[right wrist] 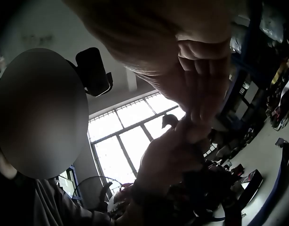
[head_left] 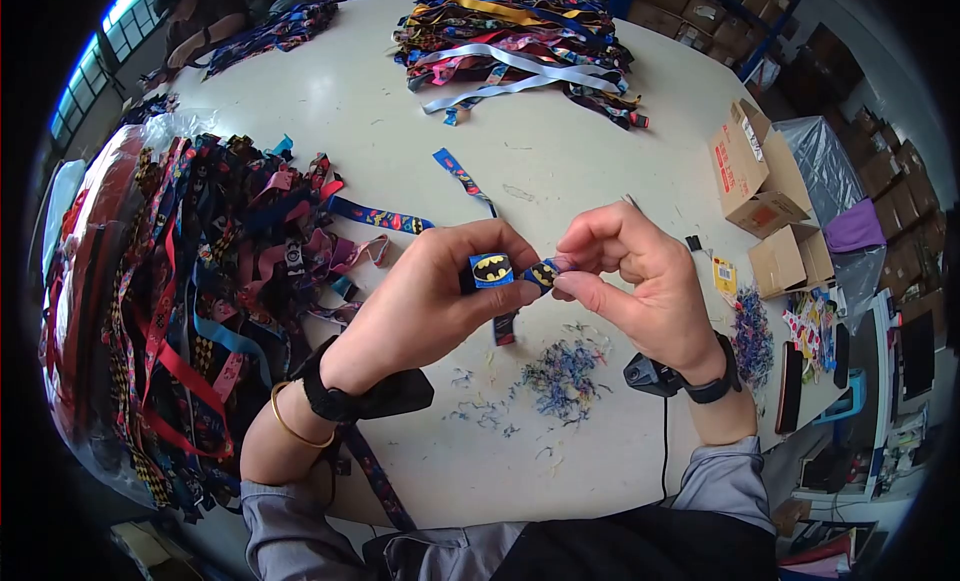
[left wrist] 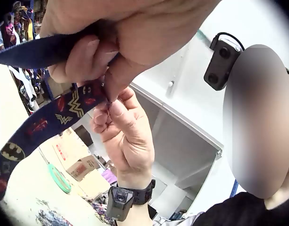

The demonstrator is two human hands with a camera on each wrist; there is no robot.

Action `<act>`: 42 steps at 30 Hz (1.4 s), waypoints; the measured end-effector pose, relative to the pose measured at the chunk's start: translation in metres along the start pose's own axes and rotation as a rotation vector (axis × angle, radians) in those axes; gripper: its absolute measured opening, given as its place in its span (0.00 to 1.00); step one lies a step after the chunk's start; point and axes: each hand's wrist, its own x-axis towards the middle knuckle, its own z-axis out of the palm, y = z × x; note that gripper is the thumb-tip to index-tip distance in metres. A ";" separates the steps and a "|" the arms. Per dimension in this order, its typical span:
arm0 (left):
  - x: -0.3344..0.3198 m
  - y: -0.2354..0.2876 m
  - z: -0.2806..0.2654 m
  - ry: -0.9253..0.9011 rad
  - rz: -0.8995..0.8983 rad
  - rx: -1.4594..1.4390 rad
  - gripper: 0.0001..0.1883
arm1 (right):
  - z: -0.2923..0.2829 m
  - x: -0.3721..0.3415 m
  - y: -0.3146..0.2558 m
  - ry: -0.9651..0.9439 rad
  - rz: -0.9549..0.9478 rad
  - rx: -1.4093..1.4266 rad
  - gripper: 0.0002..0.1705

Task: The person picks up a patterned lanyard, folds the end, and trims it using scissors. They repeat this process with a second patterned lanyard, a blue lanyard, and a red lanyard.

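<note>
A blue printed lanyard strap (head_left: 492, 270) with yellow bat emblems runs through my left hand (head_left: 435, 291), which grips it between thumb and fingers. My right hand (head_left: 640, 291) pinches the strap near its short end with thumb and forefinger, right beside the left fingertips. In the left wrist view the strap (left wrist: 41, 127) hangs in a loop from the left hand (left wrist: 125, 37), showing red and gold logos, while the right hand (left wrist: 128, 136) meets it from below. The right wrist view is dark, with the hands' meeting point in shadow.
Loose thread scraps (head_left: 565, 381) lie on the white table (head_left: 470, 481) below the hands. Many printed lanyards (head_left: 200, 291) heap up at left; another bundle (head_left: 510, 56) lies at the back. Cardboard boxes (head_left: 760, 171) stand at right. A green-handled tool (left wrist: 59, 178) rests on the table.
</note>
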 end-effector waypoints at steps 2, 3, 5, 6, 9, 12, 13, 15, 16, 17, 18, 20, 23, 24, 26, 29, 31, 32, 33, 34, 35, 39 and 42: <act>0.000 -0.002 -0.001 -0.014 -0.011 0.004 0.08 | 0.000 -0.001 0.000 0.008 -0.010 -0.029 0.14; 0.001 -0.002 -0.001 -0.015 -0.036 0.006 0.07 | 0.001 -0.001 -0.001 0.003 -0.020 -0.049 0.14; 0.000 -0.001 0.000 -0.018 -0.087 0.009 0.07 | 0.002 -0.001 -0.003 -0.008 -0.038 -0.088 0.14; 0.000 -0.001 0.000 -0.012 -0.068 0.031 0.07 | 0.001 -0.002 -0.005 -0.012 -0.001 -0.059 0.14; -0.001 -0.001 0.001 -0.006 -0.027 0.078 0.07 | 0.000 -0.003 -0.006 -0.004 0.065 0.024 0.12; -0.001 -0.001 0.001 -0.008 -0.015 0.091 0.06 | -0.001 -0.001 -0.003 0.018 0.050 0.073 0.11; -0.001 -0.002 0.001 -0.001 -0.005 0.098 0.06 | -0.002 -0.001 -0.002 0.007 0.051 0.072 0.11; -0.001 -0.002 0.001 0.009 -0.017 0.098 0.06 | -0.002 -0.001 -0.002 -0.009 0.056 0.070 0.11; -0.001 0.000 0.001 0.012 -0.039 0.091 0.06 | -0.002 -0.001 -0.003 -0.014 0.061 0.069 0.10; -0.001 0.001 0.001 0.015 -0.061 0.083 0.06 | -0.002 -0.002 -0.004 -0.019 0.066 0.069 0.09; -0.001 0.000 0.001 0.014 -0.046 0.088 0.06 | -0.002 -0.002 -0.003 -0.038 0.049 0.004 0.08; -0.001 -0.001 0.002 0.011 -0.013 0.100 0.05 | -0.005 -0.001 -0.001 -0.077 0.013 -0.128 0.06; -0.001 0.000 0.000 -0.019 -0.021 0.124 0.06 | -0.006 0.000 0.001 -0.076 0.045 -0.086 0.05; -0.001 0.000 0.000 -0.019 -0.017 0.128 0.06 | -0.007 0.000 0.002 -0.068 0.042 -0.092 0.05; -0.001 -0.001 0.000 -0.018 -0.008 0.136 0.06 | -0.008 0.000 0.002 -0.053 0.037 -0.106 0.07; -0.001 -0.001 0.000 -0.032 -0.001 0.131 0.06 | -0.009 0.000 0.003 -0.068 0.014 -0.098 0.08; -0.001 -0.003 -0.001 -0.042 0.009 0.141 0.07 | -0.011 0.000 0.002 -0.068 0.041 -0.100 0.08; 0.000 -0.003 -0.001 -0.047 0.014 0.147 0.07 | -0.011 0.001 0.001 -0.068 0.054 -0.100 0.08; 0.000 -0.003 -0.001 -0.045 0.005 0.146 0.07 | -0.011 0.001 0.000 -0.060 0.069 -0.092 0.08; 0.000 -0.002 -0.001 -0.044 -0.003 0.144 0.08 | -0.011 0.001 -0.001 -0.052 0.084 -0.083 0.08; 0.000 -0.002 -0.001 -0.042 -0.011 0.143 0.08 | -0.010 0.001 -0.001 -0.043 0.099 -0.075 0.08; 0.000 -0.004 -0.001 -0.003 -0.047 0.082 0.07 | -0.007 0.000 -0.004 0.071 -0.098 -0.247 0.09; -0.001 0.000 -0.001 0.020 -0.087 0.009 0.07 | -0.007 -0.002 -0.010 0.044 -0.271 -0.466 0.12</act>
